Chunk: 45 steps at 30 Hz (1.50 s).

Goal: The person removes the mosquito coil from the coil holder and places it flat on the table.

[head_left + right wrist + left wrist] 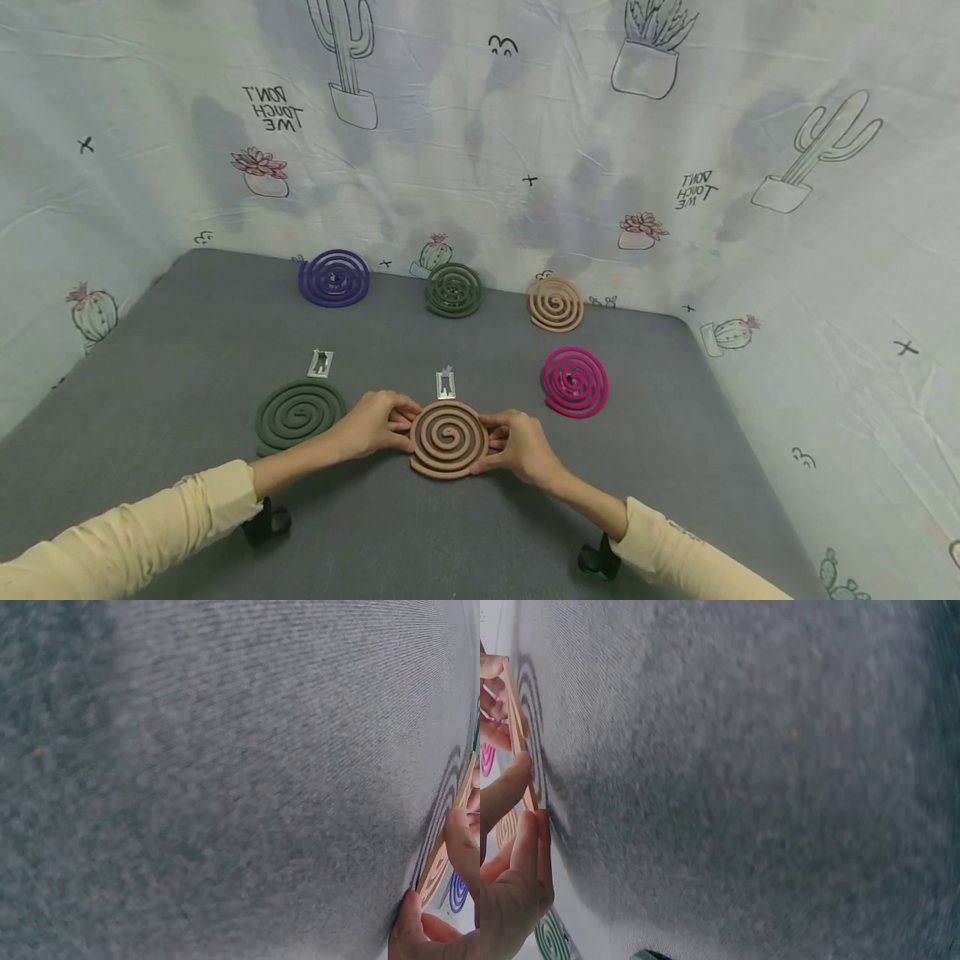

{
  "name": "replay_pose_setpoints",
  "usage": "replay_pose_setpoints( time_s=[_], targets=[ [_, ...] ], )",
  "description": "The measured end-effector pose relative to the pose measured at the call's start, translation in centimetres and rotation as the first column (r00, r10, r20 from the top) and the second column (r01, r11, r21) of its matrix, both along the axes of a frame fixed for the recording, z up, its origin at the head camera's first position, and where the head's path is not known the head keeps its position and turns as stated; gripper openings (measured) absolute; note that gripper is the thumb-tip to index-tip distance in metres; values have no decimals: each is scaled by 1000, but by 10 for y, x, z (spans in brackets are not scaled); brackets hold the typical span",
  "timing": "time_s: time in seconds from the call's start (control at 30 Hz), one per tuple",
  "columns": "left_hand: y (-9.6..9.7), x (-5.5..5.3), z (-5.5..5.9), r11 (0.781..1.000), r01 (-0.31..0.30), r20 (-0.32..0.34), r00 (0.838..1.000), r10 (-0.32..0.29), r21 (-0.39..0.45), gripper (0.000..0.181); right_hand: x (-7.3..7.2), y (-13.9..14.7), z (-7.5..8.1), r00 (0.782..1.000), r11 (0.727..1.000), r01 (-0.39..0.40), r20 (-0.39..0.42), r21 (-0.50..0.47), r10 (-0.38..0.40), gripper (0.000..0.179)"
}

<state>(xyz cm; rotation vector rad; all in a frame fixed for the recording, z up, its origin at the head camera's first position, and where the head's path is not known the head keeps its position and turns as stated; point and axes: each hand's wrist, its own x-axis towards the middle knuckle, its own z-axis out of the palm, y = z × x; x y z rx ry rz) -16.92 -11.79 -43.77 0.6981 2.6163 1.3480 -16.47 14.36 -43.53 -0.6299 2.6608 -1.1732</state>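
Observation:
A tan mosquito coil [450, 432] is held by its rim between both hands. My left hand [375, 427] pinches its left side, thumb nearer me and fingers at the far side. On the opposite edge my right hand [522, 450] pinches it the same way. Both wrist views show the coil [517, 720] nearly edge-on, with its spiral shadow on the grey cloth below. Just beyond it lies a small metal coil stand [452, 386]. A dark green coil [300, 414] lies to the left, partly hidden by my left forearm.
Another metal stand [320, 364] lies beyond that green coil. A pink coil [575, 382] sits to the right. Along the back are a purple coil [334, 278], a green coil [453, 290] and a tan coil [556, 304]. Printed cloth [480, 125] hangs behind the grey table [420, 542].

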Motion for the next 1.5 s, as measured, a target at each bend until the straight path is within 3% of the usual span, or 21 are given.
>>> replay_pose_setpoints(
  time_s=[0.5,0.83,1.5],
  targets=[
    [-1,-4,-2,999,32,-59,998,-34,-34,45,-9,12,-4,994,993,-106,-2,-58,107,58],
    [-1,-5,-5,997,39,-84,995,-44,-59,44,-11,13,-6,993,992,-115,-16,-42,114,57],
    [1,-1,1,994,30,-72,997,-38,-103,45,-13,9,-5,993,991,-118,4,-69,118,56]
  ],
)
